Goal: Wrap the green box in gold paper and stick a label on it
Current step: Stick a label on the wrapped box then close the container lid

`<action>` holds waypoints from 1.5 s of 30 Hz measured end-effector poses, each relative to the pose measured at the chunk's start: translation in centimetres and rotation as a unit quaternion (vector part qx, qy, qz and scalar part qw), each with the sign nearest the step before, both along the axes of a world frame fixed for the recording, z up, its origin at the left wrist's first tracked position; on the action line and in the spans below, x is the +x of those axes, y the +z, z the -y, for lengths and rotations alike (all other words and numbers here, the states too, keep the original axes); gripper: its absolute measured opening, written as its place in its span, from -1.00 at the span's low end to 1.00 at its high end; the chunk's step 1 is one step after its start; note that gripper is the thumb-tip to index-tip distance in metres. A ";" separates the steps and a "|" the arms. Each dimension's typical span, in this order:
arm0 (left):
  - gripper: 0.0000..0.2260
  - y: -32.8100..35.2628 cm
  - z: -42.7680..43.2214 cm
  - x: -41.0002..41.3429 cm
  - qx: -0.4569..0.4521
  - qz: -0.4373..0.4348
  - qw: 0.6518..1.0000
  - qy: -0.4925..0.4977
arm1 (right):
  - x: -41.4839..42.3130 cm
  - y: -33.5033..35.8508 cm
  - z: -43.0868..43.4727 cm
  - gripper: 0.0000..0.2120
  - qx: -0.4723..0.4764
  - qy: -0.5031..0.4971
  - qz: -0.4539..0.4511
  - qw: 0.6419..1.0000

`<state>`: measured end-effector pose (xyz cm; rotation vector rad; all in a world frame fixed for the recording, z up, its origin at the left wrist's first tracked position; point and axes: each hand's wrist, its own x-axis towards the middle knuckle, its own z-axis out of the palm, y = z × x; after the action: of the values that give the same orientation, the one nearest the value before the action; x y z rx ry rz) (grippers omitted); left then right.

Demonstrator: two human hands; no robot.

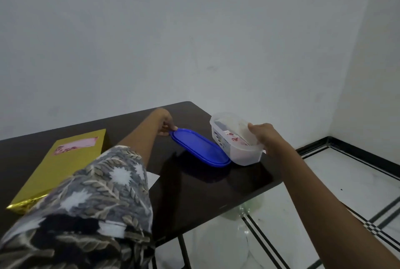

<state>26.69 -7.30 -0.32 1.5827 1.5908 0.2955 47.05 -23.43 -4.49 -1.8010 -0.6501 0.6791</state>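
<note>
Wrapping looks done in the head view: the gold-wrapped box (62, 160), pink label (75, 145) on top, is seen lying at the table's (205, 193) left. The blue lid (201, 149) is pinched at its end by the left hand (165, 124), and the clear container's (244, 156) rim is gripped by the right hand (263, 136), likely for closing.

- You're in a plain room, most likely a home: bare white walls (194, 30) meet in a corner.
- White tiled floor (346, 182) with black border stripes.
- Small dark table (205, 193) on thin black legs (185, 253).
- Household stuff on it: clear plastic tub (244, 156), blue lid (201, 147), gold-wrapped box (65, 160).
</note>
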 end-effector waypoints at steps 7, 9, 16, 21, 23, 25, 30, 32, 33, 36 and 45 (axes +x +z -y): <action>-0.71 -1.3 2.6 -0.8 -0.011 -0.110 0.992 -0.059 | -1.4 -1.0 0.1 -0.56 0.016 0.000 -0.040 0.999; -0.66 -1.2 2.8 -0.9 -0.003 -0.070 0.996 -0.047 | -1.2 -1.1 0.3 -0.56 0.018 0.007 -0.040 0.999; -0.66 5.0 0.9 -1.4 0.246 0.204 0.945 0.065 | -1.1 -0.8 0.7 -0.54 -0.002 0.028 -0.003 1.000; -0.89 2.1 9.8 2.5 0.405 0.092 0.891 -0.185 | -1.9 -1.8 1.4 -0.39 0.080 0.056 -0.114 0.989; -0.83 -0.9 12.3 3.4 0.413 0.071 0.874 -0.247 | -2.0 -2.2 2.0 -0.32 0.121 0.075 -0.181 0.973; -0.77 -2.8 13.9 3.5 0.424 0.069 0.857 -0.285 | -1.8 -2.5 2.3 -0.29 0.138 0.078 -0.223 0.962; -0.83 -3.1 16.7 3.3 0.432 0.079 0.833 -0.336 | -1.4 -2.4 3.0 -0.27 0.134 0.126 -0.272 0.945; -0.80 -2.7 17.4 3.4 0.442 0.074 0.825 -0.344 | -1.5 -2.5 3.0 -0.28 0.135 0.137 -0.260 0.946; -0.78 -2.6 17.7 3.5 0.447 0.063 0.823 -0.345 | -1.5 -2.5 3.0 -0.30 0.140 0.132 -0.253 0.948; -0.70 -3.2 18.1 3.9 0.461 0.017 0.813 -0.355 | -1.4 -2.9 2.6 -0.34 0.148 0.122 -0.254 0.948; -0.65 -1.5 13.4 3.9 0.340 0.188 0.908 -0.157 | -1.2 -2.3 2.3 -0.87 0.174 0.129 -0.222 0.951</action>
<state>30.56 -20.74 -1.78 2.1057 0.9472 0.9921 45.82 -25.75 -6.78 -1.1930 -0.6531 1.0366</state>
